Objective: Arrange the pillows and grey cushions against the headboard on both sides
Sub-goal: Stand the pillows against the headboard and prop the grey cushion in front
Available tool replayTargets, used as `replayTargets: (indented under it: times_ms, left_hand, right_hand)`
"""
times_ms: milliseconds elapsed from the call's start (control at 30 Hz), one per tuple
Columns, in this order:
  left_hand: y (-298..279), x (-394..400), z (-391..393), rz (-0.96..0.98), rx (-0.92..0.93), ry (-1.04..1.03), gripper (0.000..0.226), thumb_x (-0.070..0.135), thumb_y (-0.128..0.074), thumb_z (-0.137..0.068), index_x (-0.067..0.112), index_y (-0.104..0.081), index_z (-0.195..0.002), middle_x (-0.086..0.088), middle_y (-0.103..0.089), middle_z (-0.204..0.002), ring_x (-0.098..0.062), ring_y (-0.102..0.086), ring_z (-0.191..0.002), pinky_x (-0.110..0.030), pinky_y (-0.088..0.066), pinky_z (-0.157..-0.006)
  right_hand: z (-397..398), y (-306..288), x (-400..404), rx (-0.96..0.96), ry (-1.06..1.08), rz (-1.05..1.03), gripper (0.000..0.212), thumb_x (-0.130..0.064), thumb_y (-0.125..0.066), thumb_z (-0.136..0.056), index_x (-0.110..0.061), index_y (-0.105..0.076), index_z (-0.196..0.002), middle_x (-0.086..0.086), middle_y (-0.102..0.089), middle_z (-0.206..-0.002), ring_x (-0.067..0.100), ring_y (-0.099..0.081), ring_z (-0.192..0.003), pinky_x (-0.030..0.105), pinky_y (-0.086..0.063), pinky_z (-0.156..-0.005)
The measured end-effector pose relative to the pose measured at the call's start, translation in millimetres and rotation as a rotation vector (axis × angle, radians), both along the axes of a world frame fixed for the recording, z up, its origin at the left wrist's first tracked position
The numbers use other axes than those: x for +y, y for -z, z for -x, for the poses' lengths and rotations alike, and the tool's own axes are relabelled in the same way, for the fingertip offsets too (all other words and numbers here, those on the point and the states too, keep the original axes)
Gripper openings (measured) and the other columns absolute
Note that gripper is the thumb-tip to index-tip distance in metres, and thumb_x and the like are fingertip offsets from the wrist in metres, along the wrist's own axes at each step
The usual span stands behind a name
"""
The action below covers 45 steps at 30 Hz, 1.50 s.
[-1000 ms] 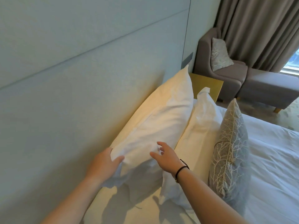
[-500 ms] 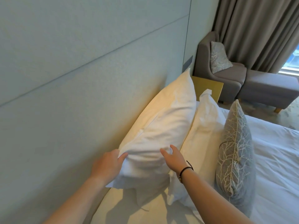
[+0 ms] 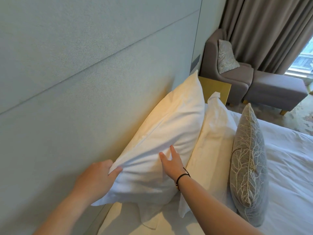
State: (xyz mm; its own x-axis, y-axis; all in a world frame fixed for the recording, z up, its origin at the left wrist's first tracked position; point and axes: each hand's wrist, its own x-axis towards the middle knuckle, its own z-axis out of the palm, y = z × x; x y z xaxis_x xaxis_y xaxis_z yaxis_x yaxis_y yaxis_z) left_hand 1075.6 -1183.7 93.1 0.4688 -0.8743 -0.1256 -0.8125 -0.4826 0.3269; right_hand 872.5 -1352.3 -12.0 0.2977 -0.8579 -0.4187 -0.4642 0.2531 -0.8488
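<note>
Left hand (image 3: 100,175) pinched back pillow (image 3: 162,141) corner; right hand (image 3: 171,162) lay flat, fingers spread. Best pressed square against headboard (image 3: 76,99).

Hotel-style bedroom: white-sheeted bed (image 3: 288,167) against padded headboard wall (image 3: 67,82); grey armchair (image 3: 237,78) with footstool (image 3: 277,92) far right; full-length curtains (image 3: 264,31); window (image 3: 303,60).

Two white pillows: rear pillow (image 3: 169,133) at 12 o'clock, front pillow (image 3: 213,141) at 1 o'clock. Two grey patterned cushions: bed cushion (image 3: 249,163) at 3 o'clock, chair cushion (image 3: 226,55) at 1 o'clock. Two hands: left hand (image 3: 96,178), right hand (image 3: 171,163). One armchair (image 3: 233,77), one footstool (image 3: 274,90), one bedside table (image 3: 215,87), one curtain (image 3: 264,31).
</note>
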Motion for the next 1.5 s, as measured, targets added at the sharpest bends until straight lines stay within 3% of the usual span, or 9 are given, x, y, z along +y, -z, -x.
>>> replayTargets:
  times_ms: [267, 400, 533, 733, 867, 1033, 1233, 1367, 1500]
  left_hand:
    - [3.9, -90.9, 6.5, -0.041, 0.207, -0.004, 0.073, 0.091, -0.038, -0.063, 0.037, -0.046, -0.111, 0.019, -0.058, -0.095, -0.006, -0.059, -0.082, -0.030, -0.047, -0.068]
    - [4.9, -164.5, 8.1, -0.156, 0.012, 0.094, 0.075, 0.085, -0.025, -0.078, 0.024, -0.060, -0.106, -0.005, -0.061, -0.113, -0.026, -0.053, -0.109, -0.041, -0.047, -0.088]
    - [3.2, -243.5, 28.0, -0.191, 0.191, 0.174, 0.077, 0.066, -0.041, -0.093, -0.008, -0.063, -0.099, -0.029, -0.063, -0.105, -0.040, -0.061, -0.098, -0.042, -0.050, -0.077]
    - [24.4, -344.6, 54.0, -0.096, 0.354, 0.054, 0.066, 0.056, -0.052, -0.093, -0.002, -0.058, -0.123, -0.016, -0.063, -0.125, -0.035, -0.060, -0.112, -0.031, -0.042, -0.078]
    - [25.1, -390.7, 58.4, 0.010, 0.086, 0.185, 0.035, 0.042, -0.049, -0.099, 0.009, -0.061, -0.104, -0.014, -0.066, -0.115, -0.035, -0.061, -0.106, -0.032, -0.040, -0.075]
    - [-30.5, -409.9, 20.0, 0.135, -0.634, 0.483, 0.023, 0.005, -0.043, -0.089, 0.012, -0.059, -0.103, -0.014, -0.070, -0.101, -0.037, -0.069, -0.093, -0.036, -0.038, -0.067]
    - [-40.4, -399.3, -4.6, 0.043, -0.886, 0.462, 0.018, 0.003, -0.042, -0.094, 0.012, -0.053, -0.105, -0.009, -0.072, -0.094, -0.031, -0.071, -0.086, -0.033, -0.036, -0.060]
    - [-20.4, -387.7, -7.9, 0.064, -0.774, 0.518, 0.019, 0.008, -0.042, -0.097, 0.017, -0.042, -0.113, -0.006, -0.071, -0.090, -0.032, -0.071, -0.081, -0.034, -0.038, -0.061]
    - [-6.4, -359.4, -12.0, 0.067, -0.325, 0.411, 0.025, 0.024, -0.040, -0.101, 0.019, -0.030, -0.123, -0.014, -0.063, -0.088, -0.039, -0.064, -0.085, -0.039, -0.040, -0.064]
  right_hand:
    - [0.7, 5.7, -12.7, -0.032, 0.018, 0.013, 0.081, -0.072, -0.046, -0.079, -0.047, -0.017, -0.150, -0.004, -0.018, -0.162, 0.017, -0.023, -0.146, 0.044, -0.028, -0.116]
    - [6.7, 10.7, -18.7, -0.051, 0.089, 0.026, 0.077, -0.071, -0.045, -0.082, -0.044, -0.018, -0.150, -0.011, -0.019, -0.161, 0.011, -0.019, -0.147, 0.040, -0.025, -0.117]
    - [18.0, 14.5, -34.1, -0.081, 0.190, 0.024, 0.073, -0.066, -0.048, -0.088, -0.042, -0.018, -0.151, -0.013, -0.021, -0.160, 0.009, -0.024, -0.145, 0.032, -0.026, -0.114]
    - [52.2, 26.3, -80.4, -0.063, 0.357, 0.044, 0.077, -0.065, -0.051, -0.087, -0.039, -0.018, -0.152, -0.014, -0.021, -0.160, 0.009, -0.019, -0.146, 0.038, -0.021, -0.119]
    - [48.8, 39.6, -103.8, -0.135, 0.400, 0.032, 0.076, -0.065, -0.050, -0.088, -0.039, -0.018, -0.152, -0.017, -0.023, -0.158, 0.007, -0.022, -0.145, 0.034, -0.022, -0.118]
    - [13.9, 42.9, -115.5, -0.115, 0.427, -0.019, 0.071, -0.073, -0.035, -0.088, -0.047, -0.015, -0.150, -0.017, -0.018, -0.160, 0.008, -0.019, -0.146, 0.038, -0.020, -0.119]
    - [-17.3, 28.5, -117.0, -0.065, 0.319, -0.001, 0.080, -0.084, -0.030, -0.076, -0.055, -0.006, -0.147, -0.013, 0.001, -0.163, 0.013, -0.005, -0.150, 0.045, -0.016, -0.120]
    - [-9.0, 33.6, -111.1, -0.020, 0.258, -0.050, 0.076, -0.078, -0.033, -0.083, -0.052, -0.004, -0.148, -0.010, 0.008, -0.163, 0.014, -0.003, -0.150, 0.045, -0.016, -0.120]
    - [-6.8, 26.5, -109.3, -0.029, 0.242, -0.075, 0.079, -0.079, -0.034, -0.083, -0.050, -0.003, -0.149, -0.008, 0.008, -0.163, 0.015, -0.002, -0.150, 0.044, -0.016, -0.118]
